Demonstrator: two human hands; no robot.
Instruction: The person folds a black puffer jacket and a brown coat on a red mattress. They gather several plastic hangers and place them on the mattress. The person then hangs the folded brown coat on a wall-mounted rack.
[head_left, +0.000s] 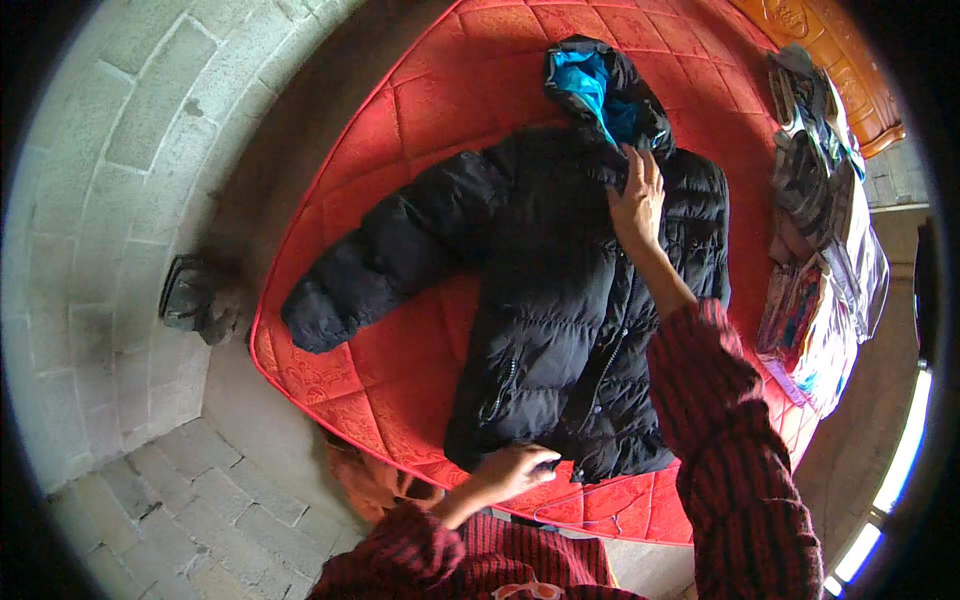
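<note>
A black quilted puffer jacket (547, 277) lies front up on a red quilted mattress (405, 390). Its hood (637, 82), lined in bright blue, points away from me. One sleeve (397, 247) stretches out to the left; the other sleeve cannot be seen. My right hand (639, 199) rests on the collar area just below the hood, thumb apart from the extended fingers. At the bottom hem, my left hand (514, 471) has its fingers curled around the jacket's edge. The front zipper (611, 364) runs up between the two front panels.
Stacked folded clothes (814, 232) line the mattress's right side, near a carved wooden headboard (847, 67). A block wall (142, 210) stands at left, with a dark bundle (199, 300) by it. Brown cloth (375, 480) lies below the mattress's near edge.
</note>
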